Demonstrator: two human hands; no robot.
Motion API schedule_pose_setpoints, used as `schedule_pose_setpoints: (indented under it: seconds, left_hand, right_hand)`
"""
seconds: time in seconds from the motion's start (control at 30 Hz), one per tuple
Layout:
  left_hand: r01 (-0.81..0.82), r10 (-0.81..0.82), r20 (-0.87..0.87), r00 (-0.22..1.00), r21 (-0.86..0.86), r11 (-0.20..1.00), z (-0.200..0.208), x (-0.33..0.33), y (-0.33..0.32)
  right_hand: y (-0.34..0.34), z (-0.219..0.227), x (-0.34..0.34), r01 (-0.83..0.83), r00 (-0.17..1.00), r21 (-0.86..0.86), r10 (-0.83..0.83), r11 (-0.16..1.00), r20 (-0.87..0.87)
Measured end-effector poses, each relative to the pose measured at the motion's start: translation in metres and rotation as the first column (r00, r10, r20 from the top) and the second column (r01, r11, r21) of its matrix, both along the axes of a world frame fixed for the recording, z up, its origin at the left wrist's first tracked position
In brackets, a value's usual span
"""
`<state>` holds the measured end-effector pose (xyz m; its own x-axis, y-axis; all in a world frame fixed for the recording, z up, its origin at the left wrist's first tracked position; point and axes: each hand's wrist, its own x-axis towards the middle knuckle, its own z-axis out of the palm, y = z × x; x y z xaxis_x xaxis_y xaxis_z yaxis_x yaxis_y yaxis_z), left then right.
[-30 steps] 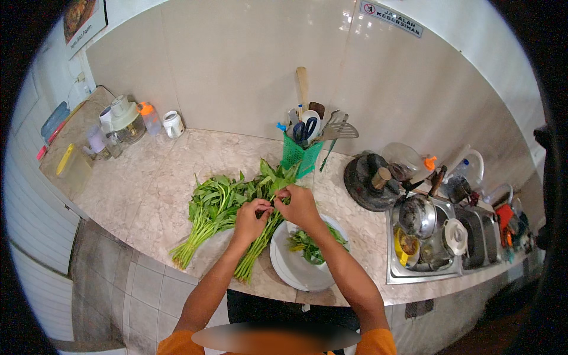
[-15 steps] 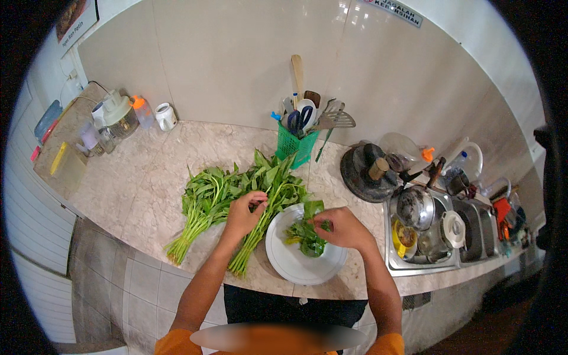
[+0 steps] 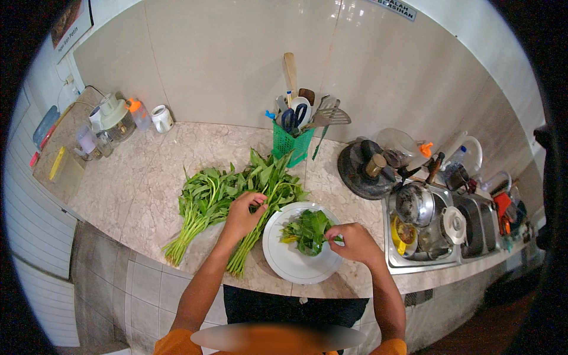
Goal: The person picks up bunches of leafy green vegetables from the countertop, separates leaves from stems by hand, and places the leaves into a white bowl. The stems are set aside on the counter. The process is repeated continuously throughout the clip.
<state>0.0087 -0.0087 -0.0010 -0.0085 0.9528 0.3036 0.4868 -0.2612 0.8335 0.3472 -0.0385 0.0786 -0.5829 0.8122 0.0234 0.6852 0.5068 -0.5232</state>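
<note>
Two bunches of water spinach lie side by side on the counter, a left bunch (image 3: 198,210) and a right bunch (image 3: 278,180), their pale stems pointing toward me. Over the right bunch, my left hand (image 3: 244,214) has its fingers curled together by the upper stems; what they pinch is hidden. A white plate (image 3: 278,260) sits just right of the stems, with a small heap of picked leaves (image 3: 310,231) on it. My right hand (image 3: 354,242) is at the plate's right rim. Its thumb and fingers are pinched together beside the heap, and anything between them is too small to make out.
A green basket (image 3: 293,145) of utensils stands behind the greens. To the right are a dark stone mortar (image 3: 364,177) and a steel sink (image 3: 441,266) crowded with pans and a yellow bowl (image 3: 403,236). A blender (image 3: 115,118) and a mug (image 3: 161,119) stand far left.
My right hand has moved right and slightly down, from over the leaves to the plate's rim. The upright leaf by its fingers now lies on the heap. My left hand stays over the right bunch.
</note>
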Motion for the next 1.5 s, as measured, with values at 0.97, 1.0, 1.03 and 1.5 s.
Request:
schedule_pose_setpoints:
  seconds: [0.97,1.0,1.03,1.5]
  left_hand:
    - [-0.175,0.175,-0.008,0.985,0.023,0.984,-0.005,-0.028,-0.045]
    - [-0.164,0.163,0.019,0.986,0.01,0.986,-0.007,-0.031,-0.046]
    - [-0.151,0.151,0.051,0.987,0.003,0.989,-0.008,-0.032,-0.046]
    - [0.011,-0.039,-0.112,0.993,-0.241,0.97,-0.011,-0.035,-0.06]
  right_hand:
    - [0.023,0.042,-0.046,0.165,0.967,0.103,-0.14,0.981,-0.211]
    - [0.027,0.039,-0.055,0.149,0.971,0.086,-0.129,0.985,-0.202]
    - [0.03,0.037,-0.063,0.108,0.975,0.119,-0.081,0.987,-0.209]
    - [0.083,-0.007,-0.126,0.056,0.998,0.244,-0.064,0.968,0.022]
